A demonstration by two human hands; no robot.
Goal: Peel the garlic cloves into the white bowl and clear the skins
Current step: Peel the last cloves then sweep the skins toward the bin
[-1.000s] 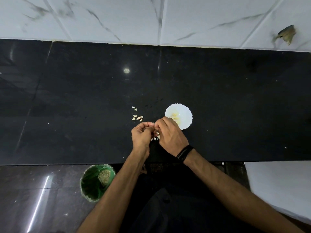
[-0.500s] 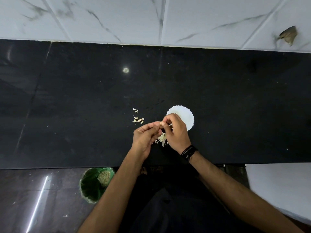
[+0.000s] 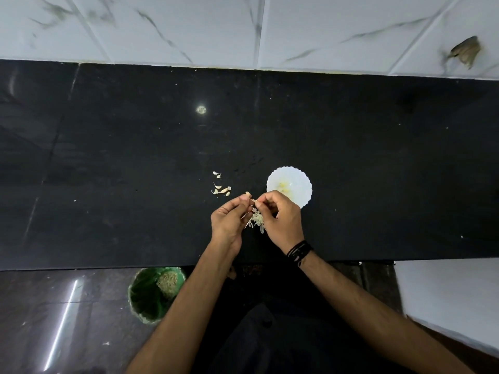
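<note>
a single head-worn view looks steeply down from above the person onto the black counter (image 3: 108,171), facing the tiled wall (image 3: 189,25) at the top edge. both forearms reach up from the bottom, hands near mid-frame. the floor and a green bin (image 3: 140,298) show below the counter edge.

A small white bowl (image 3: 289,184) with a scalloped rim sits upright on the black counter, pale yellowish peeled pieces lying in its middle. To its left, well apart, a few unpeeled garlic cloves (image 3: 221,188) lie loose. Nearer the counter's front edge, a heap of papery skins (image 3: 256,221) has collected.
</note>
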